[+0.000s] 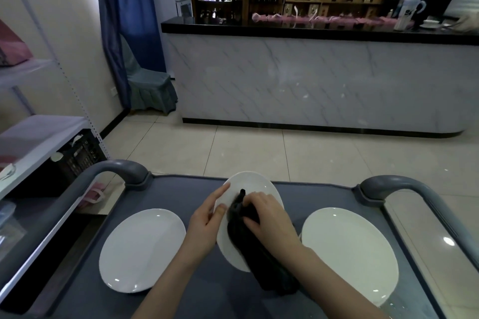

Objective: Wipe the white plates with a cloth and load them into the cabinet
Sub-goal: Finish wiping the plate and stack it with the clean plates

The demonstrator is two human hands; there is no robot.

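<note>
Three white plates are on a grey cart top (181, 194). The middle plate (252, 184) is tilted up toward me, and my left hand (207, 217) holds its left rim, thumb on the face. My right hand (269, 217) presses a black cloth (248, 238) against that plate's face; the cloth hangs down past the lower rim. A second plate (141, 248) lies flat at the left and a third plate (350, 251) lies flat at the right.
The cart has curved grey handles at the left (114, 167) and right (404, 185). A white shelving unit (39, 137) with a black crate (80, 155) stands at the left. Across the tiled floor is a marble-fronted counter (311, 80).
</note>
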